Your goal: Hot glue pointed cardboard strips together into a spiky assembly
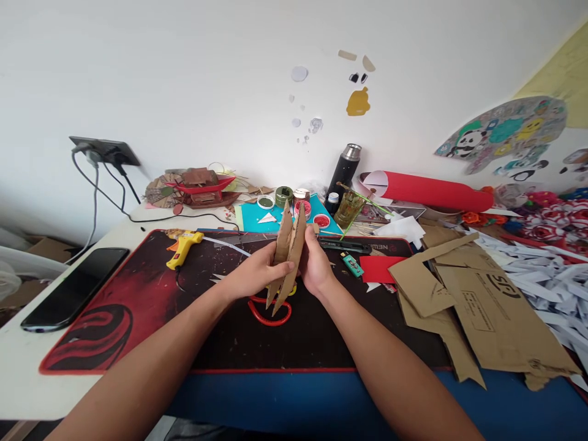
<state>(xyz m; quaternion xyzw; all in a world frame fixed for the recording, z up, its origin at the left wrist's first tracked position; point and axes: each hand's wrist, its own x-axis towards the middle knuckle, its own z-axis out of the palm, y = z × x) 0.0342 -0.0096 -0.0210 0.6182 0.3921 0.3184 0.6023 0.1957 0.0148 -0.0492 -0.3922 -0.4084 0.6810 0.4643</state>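
Observation:
Between my hands, above the middle of the mat, is a piece of folded or layered brown cardboard (pixel 296 251) with pointed ends, held on edge. My left hand (pixel 257 269) grips it from the left, thumb lying across its near side. From the right, my right hand (pixel 316 260) presses against it with the thumb up; its other fingers are mostly hidden behind the cardboard. Below the cardboard lie scissors with a red handle (pixel 271 321), partly covered. A yellow glue gun (pixel 184 248) rests on the mat to the left of my left hand.
A black phone (pixel 76 288) lies at the left. Behind the mat (pixel 321 349) stand paint pots (pixel 283 196), a black thermos (pixel 344 168), a glass jar (pixel 350 208) and a red paper roll (pixel 432 191). Cardboard sheets (pixel 491 318) and white paper strips (pixel 537 269) fill the right side.

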